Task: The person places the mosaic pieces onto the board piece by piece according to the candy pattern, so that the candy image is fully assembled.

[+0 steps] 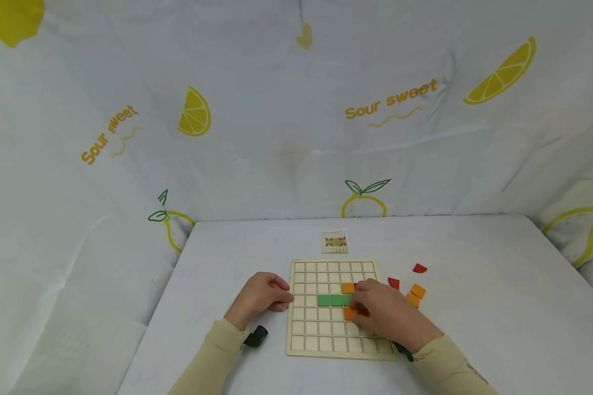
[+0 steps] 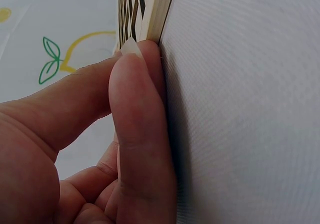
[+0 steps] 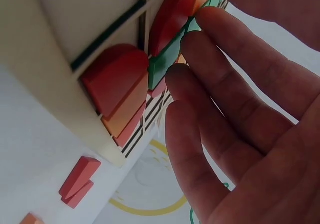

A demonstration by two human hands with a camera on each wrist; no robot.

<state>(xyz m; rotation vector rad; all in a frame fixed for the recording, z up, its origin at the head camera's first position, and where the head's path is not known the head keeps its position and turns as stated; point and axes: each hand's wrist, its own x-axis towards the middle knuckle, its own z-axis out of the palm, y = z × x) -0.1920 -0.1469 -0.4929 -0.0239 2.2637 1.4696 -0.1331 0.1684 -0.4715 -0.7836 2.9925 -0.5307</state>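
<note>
A pale wooden grid board (image 1: 312,327) lies on the table. On it are a row of green square tiles (image 1: 336,300), orange tiles (image 1: 347,288) above and below that row, and red rounded pieces (image 3: 117,78), partly hidden in the head view by my right hand (image 1: 387,310). That hand is over the board's right half, its fingers fairly straight and fingertips (image 3: 192,43) right at the green and orange tiles. My left hand (image 1: 262,293) rests at the board's left edge, thumb and index fingertips together against the rim, the other fingers loosely bent.
Behind the board lies a small card (image 1: 335,241) printed with a coloured grid pattern. Loose red quarter-round pieces (image 1: 419,268) and orange squares (image 1: 418,291) lie right of the board. A white cloth wall (image 1: 277,109) with lemon prints stands behind the table.
</note>
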